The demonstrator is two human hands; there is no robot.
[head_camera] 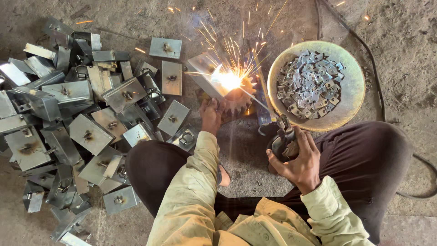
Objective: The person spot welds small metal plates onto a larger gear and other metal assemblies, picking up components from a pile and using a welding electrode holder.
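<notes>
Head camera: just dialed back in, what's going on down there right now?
A person sits on the concrete floor welding. The right hand grips an electrode holder, its rod reaching a bright arc with sparks flying off a metal box. The left hand steadies that box, which rests on a rusty gear. A pile of similar metal boxes lies to the left, and a round pan of small metal plates sits to the right.

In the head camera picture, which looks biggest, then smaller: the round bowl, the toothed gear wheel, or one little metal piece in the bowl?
1. Round bowl
2. Gear wheel, partly hidden by glare
3. One little metal piece
</notes>
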